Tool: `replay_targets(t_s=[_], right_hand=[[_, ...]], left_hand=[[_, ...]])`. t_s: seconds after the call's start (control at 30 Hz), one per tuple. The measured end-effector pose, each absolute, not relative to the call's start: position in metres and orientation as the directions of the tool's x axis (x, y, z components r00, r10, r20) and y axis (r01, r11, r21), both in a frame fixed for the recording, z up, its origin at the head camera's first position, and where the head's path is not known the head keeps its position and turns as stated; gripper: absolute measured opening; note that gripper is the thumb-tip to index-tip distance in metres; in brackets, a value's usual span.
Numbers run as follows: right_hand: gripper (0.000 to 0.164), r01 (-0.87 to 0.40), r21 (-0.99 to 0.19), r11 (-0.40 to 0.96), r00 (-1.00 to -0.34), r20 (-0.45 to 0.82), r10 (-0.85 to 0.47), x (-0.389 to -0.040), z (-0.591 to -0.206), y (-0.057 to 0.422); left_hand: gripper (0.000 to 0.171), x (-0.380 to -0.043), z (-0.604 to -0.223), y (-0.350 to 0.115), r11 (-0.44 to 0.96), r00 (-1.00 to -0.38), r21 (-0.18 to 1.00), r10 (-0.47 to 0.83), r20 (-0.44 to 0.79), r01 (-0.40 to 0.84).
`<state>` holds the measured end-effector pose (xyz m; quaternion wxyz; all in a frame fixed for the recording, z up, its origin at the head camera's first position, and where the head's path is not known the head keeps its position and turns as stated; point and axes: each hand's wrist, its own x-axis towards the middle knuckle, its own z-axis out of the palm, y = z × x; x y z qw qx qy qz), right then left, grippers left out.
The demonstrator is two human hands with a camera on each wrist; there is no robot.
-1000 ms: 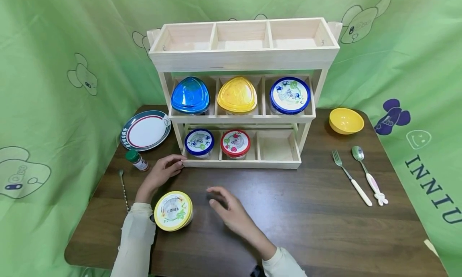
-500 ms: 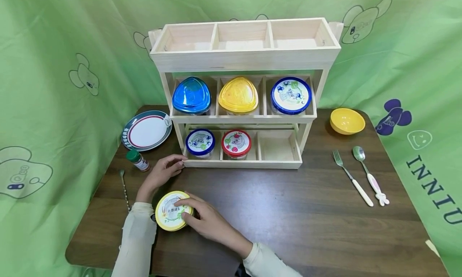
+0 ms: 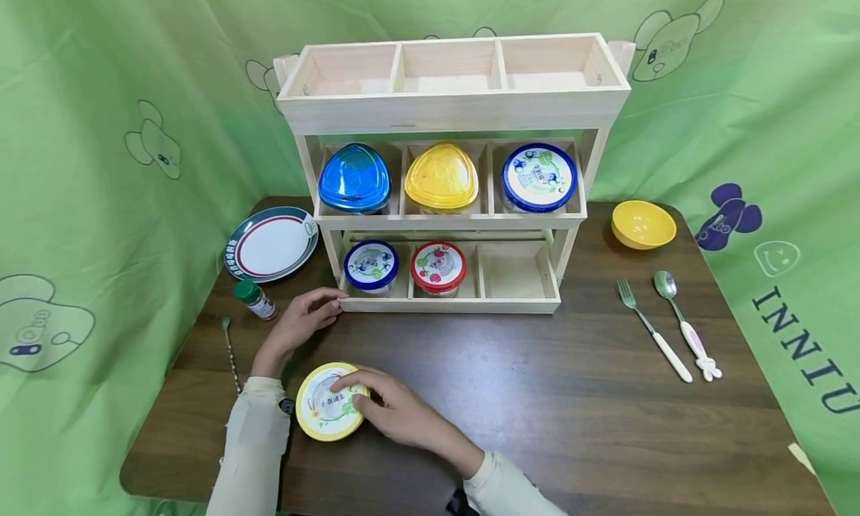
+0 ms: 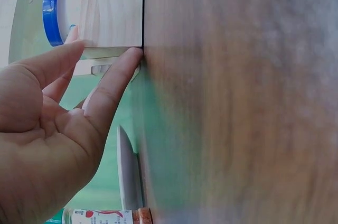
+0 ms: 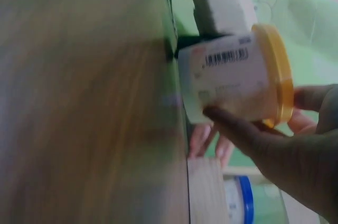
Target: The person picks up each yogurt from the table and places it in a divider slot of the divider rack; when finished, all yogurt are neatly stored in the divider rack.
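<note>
In the head view my right hand [image 3: 396, 411] grips a round tub [image 3: 329, 404] with a yellow lid and white label. The right wrist view shows the thumb along the tub's side [image 5: 232, 81] and other fingers at the lid [image 5: 277, 76]. The tub looks tilted there, its base close to the table. My left hand [image 3: 302, 322] touches the lower left front corner of the wooden shelf [image 3: 450, 305]. Up close in the left wrist view, extended fingers [image 4: 113, 84] rest against the shelf's end.
Blue-lidded [image 3: 372, 265] and red-lidded [image 3: 438, 267] tubs sit in the bottom tier; several lidded containers fill the middle tier. A plate [image 3: 272, 243], spice jar [image 3: 254, 299] and twisted-handled spoon [image 3: 229, 344] lie left. Right are a yellow bowl [image 3: 643, 225], fork [image 3: 652, 329] and spoon [image 3: 685, 322].
My right hand has come left to the yellow-lidded tub and taken hold of it. The tub has shifted slightly right and towards me. My left hand stays at the shelf corner.
</note>
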<state>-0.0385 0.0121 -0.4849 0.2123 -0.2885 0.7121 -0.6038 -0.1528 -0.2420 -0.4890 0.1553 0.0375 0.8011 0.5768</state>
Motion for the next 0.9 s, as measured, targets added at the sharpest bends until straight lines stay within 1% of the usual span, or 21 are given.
replay_targets(t_s=[0.1,0.2,0.47,0.7,0.9], right_hand=[[0.032,-0.116,-0.989,0.087,-0.740,0.027,-0.672,-0.038,-0.481,0.028],[0.031,-0.088,-0.994,0.069,-0.751,0.021,-0.660,-0.036,-0.480,0.047],[0.030,-0.063,-0.996,0.057,-0.821,0.019,-0.571,-0.024,-0.488,0.106],[0.032,-0.052,-0.999,0.013,-0.883,0.039,-0.468,-0.013,-0.491,0.152],[0.032,-0.068,-0.995,0.077,-0.949,0.041,-0.312,-0.011,-0.486,0.194]], left_hand=[[0.034,-0.153,-0.489,-0.243,0.336,-0.949,0.932,0.228,-0.219,-0.134],[0.035,-0.153,-0.488,-0.243,0.352,-0.946,0.926,0.230,-0.231,-0.140],[0.034,-0.154,-0.487,-0.243,0.343,-0.941,0.925,0.225,-0.252,-0.166],[0.034,-0.153,-0.487,-0.243,0.311,-0.941,0.935,0.230,-0.249,-0.171],[0.034,-0.153,-0.488,-0.244,0.313,-0.940,0.934,0.232,-0.251,-0.172]])
